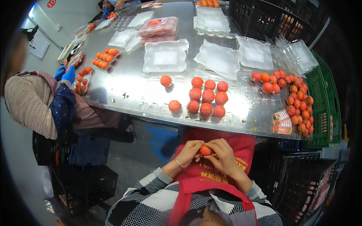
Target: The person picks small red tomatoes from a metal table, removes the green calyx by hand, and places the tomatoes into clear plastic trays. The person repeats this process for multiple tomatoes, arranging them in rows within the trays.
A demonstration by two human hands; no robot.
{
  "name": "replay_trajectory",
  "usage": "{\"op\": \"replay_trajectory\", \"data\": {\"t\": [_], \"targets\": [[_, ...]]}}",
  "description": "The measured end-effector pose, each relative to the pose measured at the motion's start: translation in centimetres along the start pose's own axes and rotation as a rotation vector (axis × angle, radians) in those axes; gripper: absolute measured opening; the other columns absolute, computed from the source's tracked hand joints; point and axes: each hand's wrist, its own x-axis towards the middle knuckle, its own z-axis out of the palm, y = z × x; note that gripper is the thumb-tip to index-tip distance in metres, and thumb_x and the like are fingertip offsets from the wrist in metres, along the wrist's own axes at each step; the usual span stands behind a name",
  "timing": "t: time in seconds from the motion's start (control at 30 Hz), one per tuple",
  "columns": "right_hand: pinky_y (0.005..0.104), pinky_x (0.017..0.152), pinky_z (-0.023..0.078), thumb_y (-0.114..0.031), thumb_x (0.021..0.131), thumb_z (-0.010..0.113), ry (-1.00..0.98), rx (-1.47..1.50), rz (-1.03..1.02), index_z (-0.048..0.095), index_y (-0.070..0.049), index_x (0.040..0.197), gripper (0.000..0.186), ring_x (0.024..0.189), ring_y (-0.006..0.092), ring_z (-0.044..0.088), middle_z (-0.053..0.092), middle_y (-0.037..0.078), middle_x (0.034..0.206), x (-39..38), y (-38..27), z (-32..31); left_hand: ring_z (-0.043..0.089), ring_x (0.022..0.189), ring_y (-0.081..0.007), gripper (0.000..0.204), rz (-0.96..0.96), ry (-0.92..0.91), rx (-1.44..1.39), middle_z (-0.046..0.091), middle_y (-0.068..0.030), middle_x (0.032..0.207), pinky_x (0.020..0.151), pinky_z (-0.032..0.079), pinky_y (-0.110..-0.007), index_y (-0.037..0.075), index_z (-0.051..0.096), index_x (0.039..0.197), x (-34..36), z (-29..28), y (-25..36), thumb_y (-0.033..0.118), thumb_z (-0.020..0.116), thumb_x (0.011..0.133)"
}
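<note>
In front of my red apron, just off the table's near edge, my left hand (189, 153) and my right hand (222, 157) meet around one small orange-red persimmon (206, 150). The fingers of both hands are closed on it, the right thumb lying along its lower side. On the metal table beyond, several persimmons (207, 96) stand in rows on a clear plastic tray (230, 101). Two single ones, an upper persimmon (166, 81) and a lower persimmon (174, 106), sit to the left of these rows.
Loose persimmons (299, 109) pile up at the right beside small printed cards (283, 122) and a green crate (326, 101). White-lined trays (165, 56) and stacked packs (158, 28) lie farther back. At left, a person in blue gloves (68, 75) handles a pack; black crates (86, 184) stand below.
</note>
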Motion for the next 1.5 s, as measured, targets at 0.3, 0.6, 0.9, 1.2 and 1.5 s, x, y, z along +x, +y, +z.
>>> {"op": "replay_trajectory", "data": {"t": [0.3,0.6,0.9,1.2,1.5], "targets": [[0.0449,0.086,0.052,-0.009,0.076,0.084,-0.022,-0.021,-0.031,0.072,-0.004,0.119,0.045,0.099,0.037,0.064,0.069,0.014,0.114,-0.3,0.4,0.4,0.062,0.061,-0.0143,0.039,-0.119,-0.08,-0.047,0.062,-0.0038,0.08,0.052,0.052,-0.026,0.007,0.064,0.112,0.2,-0.4,-0.9,0.043,0.049,0.112],[0.0458,0.085,0.052,-0.01,0.08,0.084,0.047,0.057,0.048,0.071,-0.002,0.117,0.04,0.096,0.037,0.065,0.069,0.016,0.112,-0.1,1.0,1.3,0.045,0.049,-0.0077,0.042,-0.004,0.081,-0.009,0.059,-0.0012,0.071,0.045,0.033,-0.023,0.008,0.065,0.102,0.8,0.4,-1.8,0.043,0.045,0.115],[0.046,0.083,0.054,-0.017,0.084,0.086,-0.036,0.06,0.279,0.068,0.0,0.117,0.041,0.091,0.038,0.066,0.067,0.018,0.106,-1.3,2.1,1.6,0.059,0.053,-0.0138,0.043,0.207,0.168,0.432,0.065,-0.0052,0.075,0.048,0.046,-0.029,0.003,0.065,0.101,1.0,0.6,-2.1,0.039,0.046,0.115],[0.0461,0.089,0.051,-0.018,0.078,0.086,-0.006,0.006,0.058,0.068,-0.002,0.117,0.045,0.103,0.0373,0.063,0.066,0.015,0.113,-0.8,1.8,2.1,0.064,0.061,-0.0158,0.043,0.004,0.152,0.077,0.066,-0.0079,0.083,0.052,0.05,-0.032,0.004,0.065,0.104,1.3,0.5,-2.7,0.042,0.048,0.114],[0.0465,0.09,0.051,-0.017,0.077,0.088,0.019,0.048,0.085,0.067,-0.001,0.12,0.05,0.104,0.0379,0.063,0.064,0.016,0.114,-0.9,1.4,3.0,0.065,0.1,-0.0489,0.047,0.41,0.34,0.605,0.07,-0.0276,0.102,0.088,0.051,-0.05,-0.004,0.067,0.107,1.9,-0.2,-4.5,0.033,0.039,0.115]]}}
